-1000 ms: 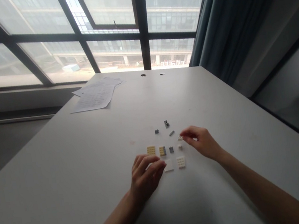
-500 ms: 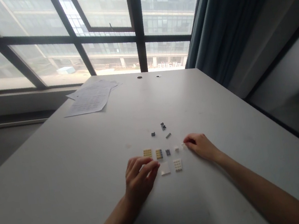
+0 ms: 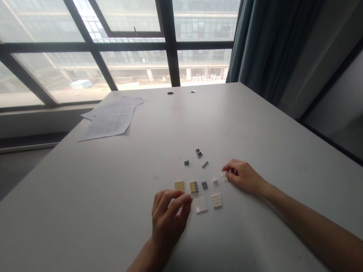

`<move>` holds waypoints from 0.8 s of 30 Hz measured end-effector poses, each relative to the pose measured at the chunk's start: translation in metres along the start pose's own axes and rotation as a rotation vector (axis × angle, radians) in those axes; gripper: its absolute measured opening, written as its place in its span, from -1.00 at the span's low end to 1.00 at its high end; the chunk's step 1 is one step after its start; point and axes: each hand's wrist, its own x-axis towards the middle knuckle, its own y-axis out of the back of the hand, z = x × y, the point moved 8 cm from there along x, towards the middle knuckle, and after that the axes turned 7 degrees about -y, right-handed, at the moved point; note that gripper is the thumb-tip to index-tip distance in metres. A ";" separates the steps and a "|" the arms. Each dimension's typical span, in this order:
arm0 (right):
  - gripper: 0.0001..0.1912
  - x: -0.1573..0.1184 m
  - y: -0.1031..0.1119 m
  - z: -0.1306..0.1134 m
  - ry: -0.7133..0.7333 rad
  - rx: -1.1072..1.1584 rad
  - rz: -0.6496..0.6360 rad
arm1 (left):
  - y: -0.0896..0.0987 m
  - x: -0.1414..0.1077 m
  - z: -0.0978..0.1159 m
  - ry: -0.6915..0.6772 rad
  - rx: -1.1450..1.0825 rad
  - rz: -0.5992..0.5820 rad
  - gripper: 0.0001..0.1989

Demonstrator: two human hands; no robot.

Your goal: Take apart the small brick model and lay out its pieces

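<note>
My left hand [image 3: 170, 212] rests on the table just left of a flat white tile [image 3: 200, 205]. Its thumb and fingertips are drawn together; whether anything sits between them is hidden. Partly behind that hand is a tan studded plate [image 3: 179, 185]. My right hand [image 3: 244, 175] is at a small white brick [image 3: 224, 176], thumb and forefinger a little apart beside it. Between the hands lie a tan and grey-blue plate [image 3: 193, 187], a dark grey piece [image 3: 204, 185], a tiny white piece [image 3: 214, 181] and a white studded plate [image 3: 216, 201].
Farther out lie a small dark grey brick [image 3: 186, 163], a narrow grey strip [image 3: 205, 164] and a grey piece with black parts [image 3: 198, 153]. Printed sheets [image 3: 107, 122] lie at the far left of the white table [image 3: 94, 212]. Windows and a blue curtain [image 3: 256, 43] stand beyond.
My right thumb and forefinger have parted slightly, and more of the small white brick shows. My left hand has hardly moved; the view has shifted slightly.
</note>
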 end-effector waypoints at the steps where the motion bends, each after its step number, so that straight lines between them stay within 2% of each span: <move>1: -0.81 0.003 0.000 0.000 0.004 -0.006 0.003 | 0.000 0.000 0.000 0.004 0.005 0.003 -0.85; 5: -0.75 0.025 -0.004 -0.007 0.024 -0.056 0.004 | 0.001 -0.001 -0.004 0.032 0.010 0.003 -0.84; 9: -0.69 0.047 -0.020 -0.022 0.080 -0.083 -0.048 | 0.000 -0.005 -0.008 0.046 0.017 -0.003 -0.83; 13: -0.82 0.060 -0.033 -0.030 0.123 -0.096 -0.056 | -0.001 -0.008 -0.010 0.052 0.017 -0.008 -0.80; 18: -0.88 0.060 -0.034 -0.032 0.133 -0.086 -0.035 | -0.001 -0.008 -0.010 0.062 0.003 -0.017 -0.81; 24: -0.88 0.044 -0.016 -0.032 0.103 0.008 0.029 | -0.001 -0.004 -0.009 0.059 0.008 -0.016 -0.86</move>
